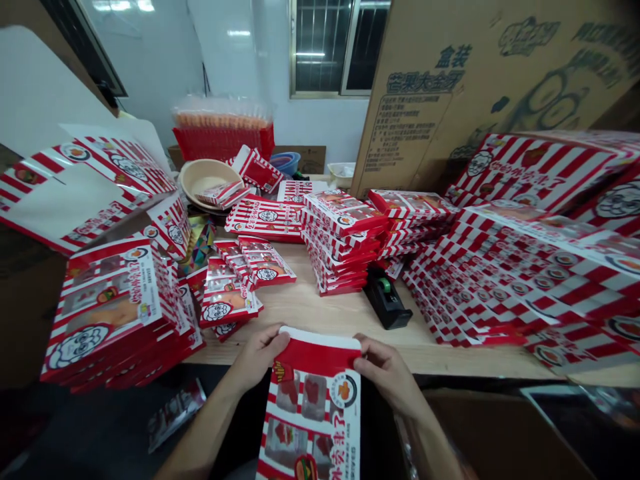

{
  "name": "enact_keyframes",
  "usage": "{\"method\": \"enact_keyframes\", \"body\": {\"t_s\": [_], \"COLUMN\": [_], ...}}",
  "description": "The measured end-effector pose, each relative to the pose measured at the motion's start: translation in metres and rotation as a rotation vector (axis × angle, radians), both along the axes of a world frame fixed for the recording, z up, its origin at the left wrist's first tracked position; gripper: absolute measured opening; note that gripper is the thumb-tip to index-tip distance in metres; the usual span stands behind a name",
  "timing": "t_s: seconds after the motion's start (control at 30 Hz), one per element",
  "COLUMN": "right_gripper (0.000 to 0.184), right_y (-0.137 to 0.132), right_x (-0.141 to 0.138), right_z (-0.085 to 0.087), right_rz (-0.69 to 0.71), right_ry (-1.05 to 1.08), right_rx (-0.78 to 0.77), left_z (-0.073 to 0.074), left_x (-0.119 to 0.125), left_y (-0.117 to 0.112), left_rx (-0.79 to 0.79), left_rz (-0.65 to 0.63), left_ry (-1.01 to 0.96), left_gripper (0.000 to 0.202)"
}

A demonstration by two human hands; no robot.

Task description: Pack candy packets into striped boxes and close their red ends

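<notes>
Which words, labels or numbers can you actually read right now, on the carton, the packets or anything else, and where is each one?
Cardboard carton, top: "盒装"
Below that: "芒果大金牙"
Printed panel on the carton: too small to read
Red-and-white striped packet between left hand and right hand: print unreadable
Stacked packets: titles too small to read

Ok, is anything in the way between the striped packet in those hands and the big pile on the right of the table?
Yes. The black tape dispenser stands on the wooden table between the striped packet, held by the left hand and right hand, and the pile.
</notes>
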State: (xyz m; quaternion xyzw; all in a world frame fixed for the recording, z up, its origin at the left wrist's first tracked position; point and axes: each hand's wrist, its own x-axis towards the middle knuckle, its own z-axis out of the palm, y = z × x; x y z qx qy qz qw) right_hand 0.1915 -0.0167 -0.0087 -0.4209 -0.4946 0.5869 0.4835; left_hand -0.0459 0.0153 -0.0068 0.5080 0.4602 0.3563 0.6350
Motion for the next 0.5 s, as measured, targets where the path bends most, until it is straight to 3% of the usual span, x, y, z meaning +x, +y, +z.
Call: {"method": "enact_keyframes", "body": {"t_s": [0.13, 0.23, 0.4, 0.5], "right_gripper": [0.027, 0.028, 0.024, 0.028], "right_y": [-0.002, -0.005, 0.000, 0.006], "right_x": [0.007, 0.006, -0.005, -0.011], "right_z": [0.017, 0.027, 0.017, 0.006], "right_rz": [0.215, 0.274, 0.094, 0.033], "right_ry": [-0.242, -0.358, -0.141, -0.063], "right_rx": [0.144, 0.162, -0.055, -0.044], "left_z": [-0.003, -0.003, 0.004, 0.006], "left_x": [0.006, 0.013, 0.018, 0.017], "left_y": [-0.004, -0.005, 0.004, 0.011], "left_rx": [-0.042, -0.027, 0.027, 0.042], "left_rz": [0.048, 0.125, 0.263, 0.287], "left_ry": [-0.055, -0.081, -0.105, -0.108], "left_gripper": [0.052, 0.050, 0.046, 0.046]}}
